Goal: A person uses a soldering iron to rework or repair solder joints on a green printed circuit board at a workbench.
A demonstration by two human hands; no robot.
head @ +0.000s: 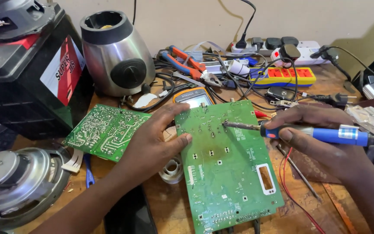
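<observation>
The left hand [152, 138] lies flat, fingers together, steadying the left edge of the large board [226, 164], which rests tilted on the bench [169, 208]. The right hand [325, 138] is closed around the blue handle of a soldering iron [308, 132]; the tip extends leftward from this hand and meets the board near its upper centre, though actual contact cannot be confirmed. A second board [104, 130] lies just left of the left hand, and a speaker [14, 182] lies further left. Beyond the left fingertips sits a multimeter [193, 97]. Farther on are pliers [187, 63], a blender base [115, 52] and a power strip [282, 76].
</observation>
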